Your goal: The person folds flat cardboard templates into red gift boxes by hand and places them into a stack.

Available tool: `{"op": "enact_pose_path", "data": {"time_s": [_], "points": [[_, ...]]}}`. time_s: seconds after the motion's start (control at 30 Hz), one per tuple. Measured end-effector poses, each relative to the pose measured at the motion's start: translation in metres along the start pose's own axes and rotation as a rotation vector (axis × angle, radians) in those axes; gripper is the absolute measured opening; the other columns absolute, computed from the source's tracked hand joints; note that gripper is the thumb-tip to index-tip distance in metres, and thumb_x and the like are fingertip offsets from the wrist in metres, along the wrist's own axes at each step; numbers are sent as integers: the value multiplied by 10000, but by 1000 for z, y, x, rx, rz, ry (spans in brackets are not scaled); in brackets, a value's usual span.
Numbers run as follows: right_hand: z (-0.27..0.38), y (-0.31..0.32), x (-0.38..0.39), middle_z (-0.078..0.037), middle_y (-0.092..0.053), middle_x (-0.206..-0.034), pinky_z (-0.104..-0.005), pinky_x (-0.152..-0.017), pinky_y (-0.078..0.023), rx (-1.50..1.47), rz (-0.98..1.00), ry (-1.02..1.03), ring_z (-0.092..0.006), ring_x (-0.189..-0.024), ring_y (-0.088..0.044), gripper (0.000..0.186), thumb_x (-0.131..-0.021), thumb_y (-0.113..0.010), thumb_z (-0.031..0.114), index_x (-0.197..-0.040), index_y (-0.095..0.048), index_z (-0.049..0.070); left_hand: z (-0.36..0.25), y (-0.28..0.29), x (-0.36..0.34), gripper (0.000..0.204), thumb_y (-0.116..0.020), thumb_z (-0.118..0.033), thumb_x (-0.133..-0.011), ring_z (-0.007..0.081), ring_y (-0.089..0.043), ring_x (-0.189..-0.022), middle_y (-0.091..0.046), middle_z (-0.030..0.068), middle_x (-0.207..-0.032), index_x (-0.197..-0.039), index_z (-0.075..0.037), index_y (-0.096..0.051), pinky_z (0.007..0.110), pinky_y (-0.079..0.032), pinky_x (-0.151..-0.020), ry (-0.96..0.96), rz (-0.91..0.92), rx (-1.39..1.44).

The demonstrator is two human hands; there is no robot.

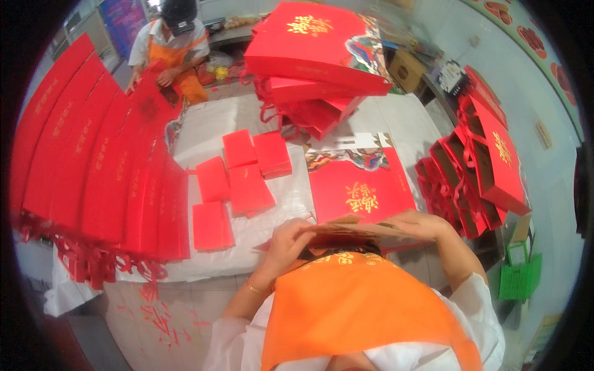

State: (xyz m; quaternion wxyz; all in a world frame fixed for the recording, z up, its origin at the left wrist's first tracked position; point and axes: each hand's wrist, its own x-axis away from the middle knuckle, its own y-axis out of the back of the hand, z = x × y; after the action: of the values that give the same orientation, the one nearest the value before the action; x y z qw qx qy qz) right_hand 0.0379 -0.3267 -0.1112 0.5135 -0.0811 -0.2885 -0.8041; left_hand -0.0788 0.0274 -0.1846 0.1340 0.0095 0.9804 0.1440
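Note:
A red cardboard gift box (pixel 346 229) with a brown inner side stands up close against my orange apron. My left hand (pixel 289 242) is closed on its left edge, thumb and fingers near the top. At the other end my right hand (pixel 419 225) grips the upper edge, its fingers partly behind the board. How far the box is folded, and its lower part, cannot be seen from here. Just beyond it, a flat red printed box panel (pixel 365 185) with gold lettering and a colourful patterned flap lies on the table.
Several small red boxes (pixel 250 188) lie left of the panel on the white-covered table (pixel 291 207). Red gift boxes are stacked at the back (pixel 309 49), right (pixel 476 161) and left (pixel 93 148). A co-worker (pixel 173 52) handles red card at far left. A green crate (pixel 520 278) is at right.

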Motion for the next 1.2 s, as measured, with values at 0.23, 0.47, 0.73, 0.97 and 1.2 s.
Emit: {"op": "enact_pose_path", "data": {"time_s": [0.23, 0.47, 0.73, 0.97, 1.2], "points": [[14, 26, 4, 46, -607, -934, -267, -773, -473, -54, 56, -153, -91, -864, -520, 408, -1042, -564, 380, -1224, -668, 30, 18, 35, -12, 119, -712, -101, -897, 169, -585, -715, -632, 122, -781, -924, 6, -667, 312, -475, -672, -26, -135, 111], [131, 9, 1, -132, -554, -1421, -373, -1090, -401, -208, 400, 38, -190, -1315, -501, 652, -986, -640, 314, -1511, -408, 5, -10, 116, -8, 172, -654, 48, -905, 141, -658, -955, -701, 63, -1038, -1066, 7, -697, 299, -534, -871, -218, -108, 583], [159, -29, -40, -147, -513, -1444, -371, -1099, -387, 11, 395, -63, -200, -1309, -466, 747, -1000, -584, 481, -1533, -339, 17, 90, 139, 23, 128, -649, -153, -962, 146, -642, -959, -693, 38, -1046, -1050, -65, -678, 317, -520, -870, 37, -242, 631], [218, -54, -54, -145, -490, -1506, -354, -1148, -329, -95, 333, -91, -219, -1386, -436, 703, -1036, -485, 531, -1524, -404, 32, 78, 209, 52, 357, -665, -357, -973, 157, -649, -963, -705, 52, -1024, -1078, -16, -662, 331, -506, -899, 3, -279, 772], [234, -60, -59, -163, -696, -1119, -394, -924, -488, 133, 133, -113, -279, -1043, -653, 437, -1043, -516, 394, -1252, -628, 27, 106, 220, 63, 409, -501, -366, -1050, 200, -656, -1000, -702, 87, -1045, -1203, 0, -604, 363, -494, -952, -30, -285, 899]]}}
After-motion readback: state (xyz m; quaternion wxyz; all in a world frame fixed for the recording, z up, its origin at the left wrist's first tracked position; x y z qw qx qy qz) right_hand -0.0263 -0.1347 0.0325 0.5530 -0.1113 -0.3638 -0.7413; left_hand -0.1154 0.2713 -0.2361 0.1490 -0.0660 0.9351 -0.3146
